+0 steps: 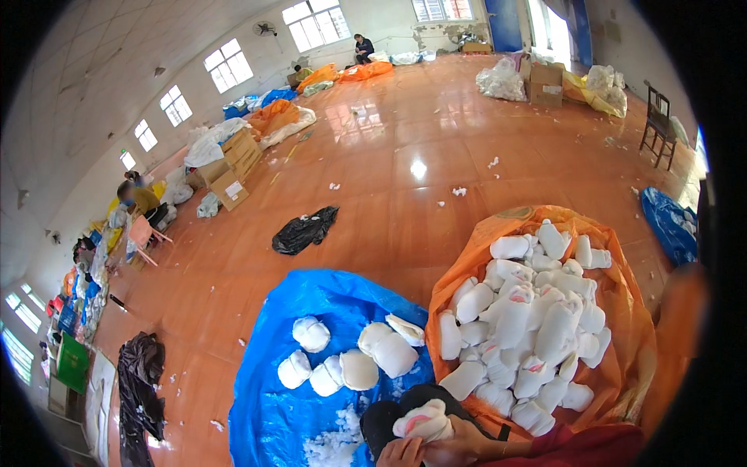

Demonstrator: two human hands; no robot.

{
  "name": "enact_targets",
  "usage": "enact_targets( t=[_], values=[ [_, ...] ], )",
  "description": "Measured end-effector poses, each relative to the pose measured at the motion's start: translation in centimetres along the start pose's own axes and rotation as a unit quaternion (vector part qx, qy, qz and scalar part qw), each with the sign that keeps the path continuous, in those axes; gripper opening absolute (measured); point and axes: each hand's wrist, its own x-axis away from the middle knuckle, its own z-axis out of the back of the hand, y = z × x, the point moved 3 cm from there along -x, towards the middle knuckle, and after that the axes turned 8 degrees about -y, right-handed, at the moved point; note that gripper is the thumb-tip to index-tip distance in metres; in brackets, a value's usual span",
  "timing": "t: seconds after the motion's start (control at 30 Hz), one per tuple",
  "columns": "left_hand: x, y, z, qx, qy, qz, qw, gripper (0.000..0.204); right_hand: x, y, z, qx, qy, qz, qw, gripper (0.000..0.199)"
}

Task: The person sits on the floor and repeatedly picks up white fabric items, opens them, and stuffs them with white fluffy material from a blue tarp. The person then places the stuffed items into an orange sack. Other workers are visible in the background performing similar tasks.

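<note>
Presently, both hands meet at the lower edge of the view over a dark-clad lap. The left hand has its fingers curled onto the underside of a white stuffed toy piece with a pink mark; the right hand closes on it from the other side. Both grips pinch the piece; neither is spread. The piece sits low and central, just above the hands, between the two sacks.

Risks, as judged: the hold is at the piece's lower end only, so a loosened pinch could let it roll off the lap onto the blue sheet. Loose white stuffing lies just beside the lap and could cling to the piece or scatter across the floor.

Containers: the orange sack, open-mouthed at the person's right, is heaped nearly to its rim with white stuffed pieces, several bearing pink marks; the top layer could spill if the sack wall sags. The blue sheet carries a smaller cluster of rounder white pieces, lying apart from the sack.
</note>
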Motion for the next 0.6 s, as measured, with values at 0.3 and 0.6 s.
enact_targets(
  t=[0.3, 0.6],
  values=[
    [1.0, 0.2, -1.3, 0.086, 0.007, 0.074, 0.994, 0.021, 0.4, 7.1, -1.2, -0.18, 0.064, 0.158, 0.969, 0.03],
    [-0.5, 0.8, -2.0, 0.044, 0.019, 0.051, 0.998, 0.017, 1.1, 3.6, -0.7, -0.127, 0.09, 0.09, 0.984, 0.037]
  ],
)
